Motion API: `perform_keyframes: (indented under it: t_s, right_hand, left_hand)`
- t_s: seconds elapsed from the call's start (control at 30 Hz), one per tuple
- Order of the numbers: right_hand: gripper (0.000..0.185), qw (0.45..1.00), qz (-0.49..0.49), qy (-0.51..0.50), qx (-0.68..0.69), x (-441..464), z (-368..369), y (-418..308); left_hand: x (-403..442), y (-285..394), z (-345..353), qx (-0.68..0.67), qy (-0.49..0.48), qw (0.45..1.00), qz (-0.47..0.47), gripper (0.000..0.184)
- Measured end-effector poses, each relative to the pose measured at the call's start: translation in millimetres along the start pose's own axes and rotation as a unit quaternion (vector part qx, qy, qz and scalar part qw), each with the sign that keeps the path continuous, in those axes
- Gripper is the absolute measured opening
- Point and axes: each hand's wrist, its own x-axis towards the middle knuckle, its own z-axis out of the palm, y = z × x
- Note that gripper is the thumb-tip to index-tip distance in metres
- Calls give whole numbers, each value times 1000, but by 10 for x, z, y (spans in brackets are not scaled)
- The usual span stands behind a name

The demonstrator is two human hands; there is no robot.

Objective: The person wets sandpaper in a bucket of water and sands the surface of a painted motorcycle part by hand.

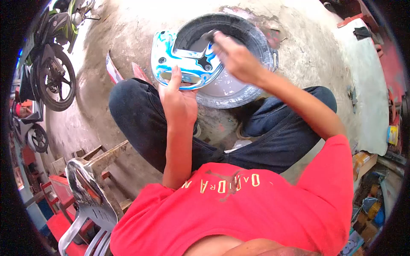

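A curved, glossy blue-and-white plastic panel (168, 53), which looks like a motorcycle body panel, lies tilted over a grey round basin (256, 91) of cloudy water. My left hand (177, 96) grips its lower edge, thumb on top and the other fingers underneath. At the panel's upper right tip, my right hand (235, 57) is closed and smeared by motion. Between its fingertips is a small dark piece (210, 35), too blurred to name exactly, pressed at or close to the panel's tip.
Two slim red-and-white panels (114, 70) lie on the concrete floor to the left. A motorcycle (55, 74) stands at far left. A grey plastic chair (92, 198) is at lower left, and a pale slab (369, 89) runs along the right.
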Motion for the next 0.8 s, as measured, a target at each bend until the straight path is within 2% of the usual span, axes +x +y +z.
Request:
perform_keyframes:
  t_s: [0.07,0.1,0.2,0.27,0.33,0.43,0.53,0.6,0.67,0.77,0.8]
  right_hand:
    - [45,991,-132,4,-17,-148,174,-375]
    - [44,989,-147,-12,-19,-193,163,-558]
    - [43,992,-125,15,-10,-4,160,-6]
    - [39,993,-68,40,-86,84,77,331]
    - [39,976,-99,41,-191,-25,156,182]
    - [39,985,-164,24,-41,-204,174,-523]
    - [39,990,-140,23,-11,-38,148,-49]
    - [40,994,-67,57,-64,55,73,241]
    - [41,976,-117,50,-176,-43,191,269]
    - [42,986,-165,12,-18,-224,190,-553]
    - [42,986,-167,6,-21,-197,193,-500]
  left_hand:
    - [76,-20,-179,12,-29,999,-15,34]
    - [91,-1,-200,20,-44,999,-24,34]
    - [31,-7,-100,11,-28,999,-21,34]
    - [16,-39,-71,13,-13,1000,-20,35]
    - [7,-55,-50,16,4,1000,-12,36]
    - [109,-51,-230,13,-18,999,-24,40]
    - [75,-57,-168,2,-36,999,-21,42]
    - [62,-56,-114,-7,-46,999,-28,42]
    - [62,-47,-93,-3,-36,999,-27,42]
    - [162,-63,-330,-14,-53,998,-31,42]
    - [144,-52,-313,-15,-47,998,-31,42]
